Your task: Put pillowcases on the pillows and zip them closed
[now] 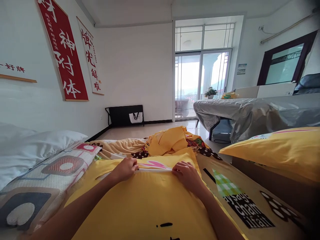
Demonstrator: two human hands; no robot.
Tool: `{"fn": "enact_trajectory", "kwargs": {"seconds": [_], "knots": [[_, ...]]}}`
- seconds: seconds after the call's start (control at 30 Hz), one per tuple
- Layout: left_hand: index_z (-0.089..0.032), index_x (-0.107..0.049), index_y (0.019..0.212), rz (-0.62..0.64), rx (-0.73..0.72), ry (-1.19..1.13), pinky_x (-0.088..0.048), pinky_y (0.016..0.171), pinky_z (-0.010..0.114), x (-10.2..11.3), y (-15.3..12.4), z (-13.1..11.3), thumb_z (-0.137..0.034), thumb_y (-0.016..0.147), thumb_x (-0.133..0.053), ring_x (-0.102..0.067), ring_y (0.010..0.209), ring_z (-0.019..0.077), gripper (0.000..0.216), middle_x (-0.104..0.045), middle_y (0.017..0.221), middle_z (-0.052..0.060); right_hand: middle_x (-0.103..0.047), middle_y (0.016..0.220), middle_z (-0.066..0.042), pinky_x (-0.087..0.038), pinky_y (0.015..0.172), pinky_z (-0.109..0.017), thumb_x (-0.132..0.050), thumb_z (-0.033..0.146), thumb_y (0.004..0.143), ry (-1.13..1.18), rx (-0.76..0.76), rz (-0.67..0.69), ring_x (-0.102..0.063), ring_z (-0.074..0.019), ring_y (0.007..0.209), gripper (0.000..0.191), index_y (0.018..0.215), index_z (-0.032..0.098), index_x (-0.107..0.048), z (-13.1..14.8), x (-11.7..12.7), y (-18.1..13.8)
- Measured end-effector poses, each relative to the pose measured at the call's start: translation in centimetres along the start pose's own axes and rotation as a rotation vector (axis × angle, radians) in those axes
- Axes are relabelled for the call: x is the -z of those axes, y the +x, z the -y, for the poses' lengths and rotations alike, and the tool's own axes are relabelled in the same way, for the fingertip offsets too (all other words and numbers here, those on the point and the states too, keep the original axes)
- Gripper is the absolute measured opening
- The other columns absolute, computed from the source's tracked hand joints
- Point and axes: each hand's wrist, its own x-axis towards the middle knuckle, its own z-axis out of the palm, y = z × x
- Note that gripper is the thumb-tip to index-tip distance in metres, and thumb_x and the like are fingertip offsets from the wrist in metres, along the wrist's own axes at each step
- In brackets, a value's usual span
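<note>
As seen from the head camera, a yellow pillowcase (147, 196) lies in the middle foreground, full and gently rounded, with small black marks low on its near side and a pink print toward its far end. A white strip (155, 170) runs across it between the two hands; whether this is a lining or something inside cannot be told. The left hand (127, 169) has its fingers curled close together, pinching the cloth at one end of the strip. The right hand (186, 175) pinches the other end with bent fingers, its thumb mostly hidden.

To the left, the pillowcase's edge comes close beside a patterned pillow (63, 166), with a white pillow (47, 148) behind that. Bunched yellow cloth (166, 140) sits just past the far edge. On the right, a strip of tan printed spread (205, 160) separates the pillowcase from another yellow pillow (280, 150), raised on something brown.

The spread covers the surface beneath. Beyond are a pale floor, a black panel (121, 116) leaning at the white wall (135, 66), a red banner (68, 63), a sliding glass door (188, 83) and a plastic-draped table (250, 110) bearing a potted plant (210, 92).
</note>
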Motion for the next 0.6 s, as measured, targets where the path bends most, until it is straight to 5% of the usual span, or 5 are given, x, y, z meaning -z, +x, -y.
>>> {"fn": "enact_trajectory", "kwargs": {"seconds": [0.3, 0.4, 0.6], "knots": [[-0.017, -0.056, 0.067, -0.099, 0.014, -0.040, -0.034, 0.067, 0.027, -0.2, -1.5, 2.2, -0.020, 0.085, -0.048, -0.057, 0.078, 0.0184, 0.020, -0.065, 0.083, 0.008, -0.070, 0.089, -0.003, -0.037, 0.082, -0.033, -0.049, 0.020, 0.091, -0.132, -0.069, 0.068, -0.062, -0.0187, 0.089, 0.022, 0.082, 0.021, -0.069, 1.6, 0.1, 0.2], [-0.017, -0.057, 0.069, -0.138, 0.008, -0.057, -0.034, 0.067, 0.026, -0.5, -1.5, 2.0, -0.018, 0.086, -0.048, -0.058, 0.077, 0.0179, 0.019, -0.066, 0.082, 0.008, -0.069, 0.095, -0.006, -0.036, 0.084, -0.035, -0.043, 0.017, 0.093, -0.230, -0.079, 0.062, -0.060, -0.0201, 0.094, 0.028, 0.087, 0.021, -0.070, 4.7, 0.3, 0.9], [-0.017, -0.059, 0.071, -0.172, -0.003, -0.073, -0.033, 0.065, 0.026, -0.5, -1.1, 1.7, -0.018, 0.086, -0.048, -0.058, 0.074, 0.0181, 0.019, -0.066, 0.078, 0.007, -0.069, 0.103, -0.004, -0.035, 0.087, -0.032, -0.050, 0.019, 0.090, -0.158, 0.137, 0.157, -0.057, -0.0192, 0.102, 0.022, 0.100, 0.024, -0.069, 13.6, -0.8, 4.3]]}}
